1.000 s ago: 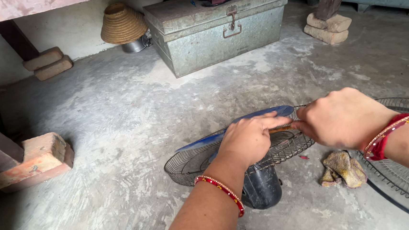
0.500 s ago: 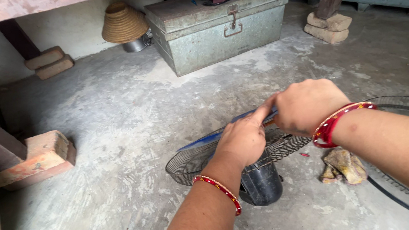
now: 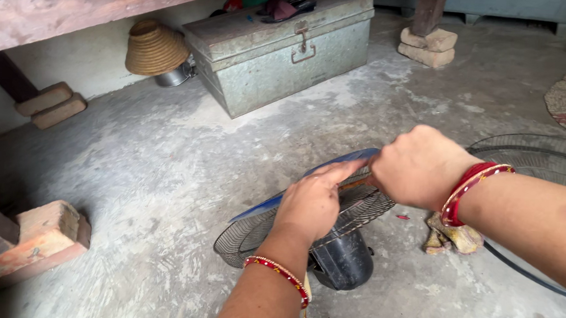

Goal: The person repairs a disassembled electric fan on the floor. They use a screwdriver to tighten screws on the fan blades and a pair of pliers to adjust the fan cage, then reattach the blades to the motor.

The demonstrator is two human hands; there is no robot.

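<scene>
Head view is showing a fan lying dismantled on the grey concrete floor [image 3: 162,170], just ahead of the person. Its rear wire grille [image 3: 251,233] is sitting face up, dark and round, with the black motor housing [image 3: 345,260] poking out beneath it toward the camera. A blue blade [image 3: 335,166] is lying across the grille, its thin edge tilted up. The left hand [image 3: 310,204] is resting flat on the grille, forefinger stretched out along the blade's edge, fingers loosely spread and gripping nothing that can be seen. The right hand [image 3: 418,165] is curling into a tight fist just beside that fingertip; a slim brownish handle is peeking out under it, but what it is clamping cannot be told for sure. A crumpled rag [image 3: 450,234] is lying just beside the grille, and the other wire guard [image 3: 536,153] is lying to the right behind the forearm. A metal trunk [image 3: 277,52] is standing well back by the wall.

Against half a second ago, the right fist is sitting slightly higher and further left, closer over the left forefinger, while the left hand is staying planted on the grille.
</scene>
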